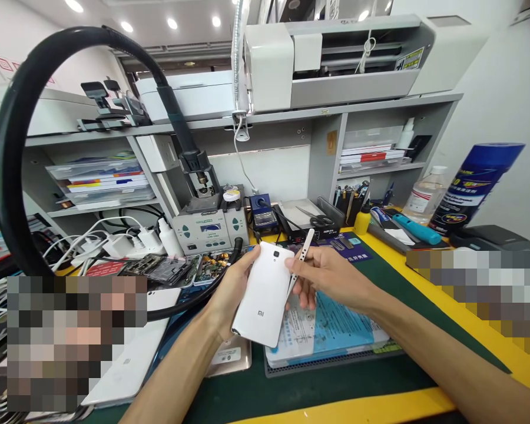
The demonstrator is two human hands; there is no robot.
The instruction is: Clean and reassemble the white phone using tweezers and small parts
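White phone [263, 297], MI-marked back showing, held tilted; perforated tweezers [304, 248] slanted beside its edge.

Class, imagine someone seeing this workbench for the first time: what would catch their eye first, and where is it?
Probably the white phone at the centre, held in the left hand, with a slim spotted tool in the right hand beside its edge. Next, the thick black hose looping across the left side, and the blue spray can at the right.
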